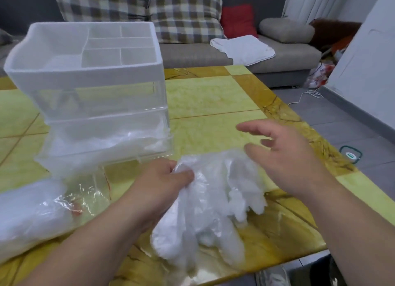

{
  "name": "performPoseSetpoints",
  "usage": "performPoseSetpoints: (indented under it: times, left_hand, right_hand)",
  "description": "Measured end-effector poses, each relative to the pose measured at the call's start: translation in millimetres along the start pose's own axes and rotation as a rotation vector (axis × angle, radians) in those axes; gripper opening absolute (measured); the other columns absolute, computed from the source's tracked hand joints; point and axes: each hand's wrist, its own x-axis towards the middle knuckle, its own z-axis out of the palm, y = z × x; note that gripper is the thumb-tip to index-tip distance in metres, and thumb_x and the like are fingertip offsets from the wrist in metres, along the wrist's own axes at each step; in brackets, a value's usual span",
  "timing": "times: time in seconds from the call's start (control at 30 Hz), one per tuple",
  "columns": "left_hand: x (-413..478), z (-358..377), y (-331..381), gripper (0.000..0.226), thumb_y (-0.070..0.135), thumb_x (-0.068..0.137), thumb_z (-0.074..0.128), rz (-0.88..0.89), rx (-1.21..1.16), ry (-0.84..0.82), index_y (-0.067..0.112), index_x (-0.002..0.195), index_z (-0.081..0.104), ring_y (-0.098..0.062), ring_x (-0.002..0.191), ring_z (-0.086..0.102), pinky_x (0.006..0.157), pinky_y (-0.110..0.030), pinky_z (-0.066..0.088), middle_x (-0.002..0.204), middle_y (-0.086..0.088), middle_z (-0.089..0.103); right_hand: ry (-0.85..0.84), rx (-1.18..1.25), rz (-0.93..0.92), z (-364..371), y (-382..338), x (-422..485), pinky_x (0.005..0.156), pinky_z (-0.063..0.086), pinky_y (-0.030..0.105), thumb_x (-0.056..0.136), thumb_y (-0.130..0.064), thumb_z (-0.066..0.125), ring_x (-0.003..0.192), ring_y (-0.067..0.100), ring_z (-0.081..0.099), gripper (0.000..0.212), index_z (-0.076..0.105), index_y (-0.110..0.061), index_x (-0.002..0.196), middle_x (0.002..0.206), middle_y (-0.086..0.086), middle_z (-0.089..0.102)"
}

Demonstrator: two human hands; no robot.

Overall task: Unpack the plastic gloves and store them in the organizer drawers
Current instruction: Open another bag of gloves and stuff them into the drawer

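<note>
A loose bunch of clear plastic gloves [215,202] lies on the yellow table [213,102] in front of me. My left hand [162,181] pinches the bunch at its upper left edge. My right hand [284,153] hovers just above and to the right of the gloves, fingers spread, holding nothing. The white organizer [89,89] stands at the left. Its lower drawer [106,144] is pulled out and holds crumpled plastic gloves. A clear packaging bag [34,213] with more gloves lies at the near left.
The organizer's top tray [119,48] has several small compartments. Behind the table stands a grey sofa [277,57] with checked cushions, a red cushion and a white cloth. At the right is grey floor with a cable and a small container [351,154].
</note>
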Motion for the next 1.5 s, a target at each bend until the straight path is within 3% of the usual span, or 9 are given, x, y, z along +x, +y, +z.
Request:
performPoseSetpoints:
  times: [0.13, 0.37, 0.5, 0.77, 0.9, 1.0, 1.1, 1.2, 1.5]
  left_hand:
    - [0, 1, 0, 0.019, 0.008, 0.096, 0.058, -0.052, -0.06, -0.018, -0.003, 0.09, 0.073, -0.03, 0.074, 0.073, 0.067, -0.033, 0.056, 0.085, -0.019, 0.076]
    - [1, -8, -4, 0.037, 0.036, 0.097, 0.06, 0.05, 0.459, 0.134, 0.017, 0.066, 0.056, -0.006, 0.046, 0.048, 0.051, -0.026, 0.035, 0.051, 0.008, 0.055]
    - [-17, -1, 15, 0.057, 0.059, 0.094, 0.046, 0.246, 1.042, 0.318, 0.028, 0.141, 0.043, -0.015, 0.116, 0.059, 0.091, -0.031, 0.046, 0.128, 0.008, 0.061]
    - [-28, 9, -10, 0.105, 0.056, 0.075, 0.072, 0.299, 1.312, -0.404, 0.045, 0.154, 0.005, -0.015, 0.152, -0.005, 0.124, -0.038, 0.011, 0.165, 0.013, -0.007]
    - [-4, 9, -24, 0.071, 0.031, 0.092, 0.054, 0.499, 1.277, -0.199, 0.041, 0.153, 0.02, -0.014, 0.15, 0.014, 0.122, -0.031, 0.015, 0.165, 0.01, 0.011]
    - [6, 9, -27, 0.071, 0.031, 0.091, 0.057, 0.556, 1.253, -0.091, 0.041, 0.152, 0.022, -0.016, 0.151, 0.012, 0.123, -0.031, 0.011, 0.165, 0.009, 0.013]
    - [0, 9, -19, 0.091, 0.051, 0.082, 0.07, 0.5, 1.094, -0.122, 0.041, 0.155, 0.017, -0.003, 0.149, 0.005, 0.118, -0.017, 0.006, 0.162, 0.02, 0.008]
    - [-9, 7, 2, 0.095, 0.065, 0.07, 0.075, 0.48, 0.799, -0.057, 0.047, 0.149, 0.025, 0.019, 0.129, 0.021, 0.101, 0.004, 0.014, 0.148, 0.033, 0.025]
    - [-21, 6, 23, 0.076, 0.072, 0.071, 0.065, 0.532, 0.025, -0.105, 0.04, 0.137, 0.049, 0.0, 0.128, 0.052, 0.109, -0.033, 0.042, 0.134, 0.02, 0.059]
  right_hand:
    - [-0.364, -0.241, 0.026, 19, 6, -8, 0.098, 0.039, 0.021, 0.075, -0.047, 0.078, 0.122, -0.001, 0.043, 0.078, 0.04, -0.047, 0.143, 0.139, -0.023, 0.035]
    - [-0.285, -0.39, 0.309, 14, 36, 4, 0.069, 0.043, 0.022, 0.089, -0.014, 0.061, 0.098, 0.015, 0.053, 0.066, 0.039, -0.038, 0.146, 0.147, -0.003, 0.04]
    - [-0.243, -0.445, 0.4, 3, 35, 6, 0.056, 0.04, 0.022, 0.081, -0.03, 0.074, 0.079, 0.012, 0.058, 0.075, 0.037, -0.034, 0.147, 0.142, 0.002, 0.038]
    - [-0.121, -0.634, 0.38, -6, 34, 6, 0.043, 0.025, 0.026, 0.086, -0.004, 0.054, 0.056, 0.018, 0.044, 0.018, 0.056, -0.012, 0.07, 0.063, 0.003, 0.05]
    - [0.186, -0.228, 0.23, -19, 28, 11, 0.048, 0.034, 0.028, 0.087, -0.014, 0.065, 0.054, 0.028, 0.05, 0.012, 0.067, -0.008, 0.077, 0.062, 0.008, 0.061]
    - [0.128, 0.34, 0.162, -19, 12, 9, 0.07, 0.053, 0.028, 0.085, -0.008, 0.073, 0.082, 0.011, 0.07, 0.014, 0.077, -0.022, 0.084, 0.095, -0.007, 0.075]
    - [0.054, 0.331, 0.061, -17, 12, 11, 0.09, 0.049, 0.028, 0.08, -0.005, 0.077, 0.115, -0.003, 0.058, 0.015, 0.08, -0.02, 0.084, 0.126, -0.015, 0.062]
    - [0.037, 0.665, 0.008, -19, 10, 10, 0.084, 0.054, 0.028, 0.072, -0.004, 0.068, 0.104, 0.012, 0.068, 0.022, 0.081, -0.017, 0.085, 0.111, -0.003, 0.073]
    - [-0.184, 1.559, 0.443, -7, -29, -3, 0.05, 0.057, 0.029, 0.041, -0.004, 0.082, 0.055, 0.024, 0.068, 0.035, 0.069, -0.002, 0.073, 0.067, 0.013, 0.064]
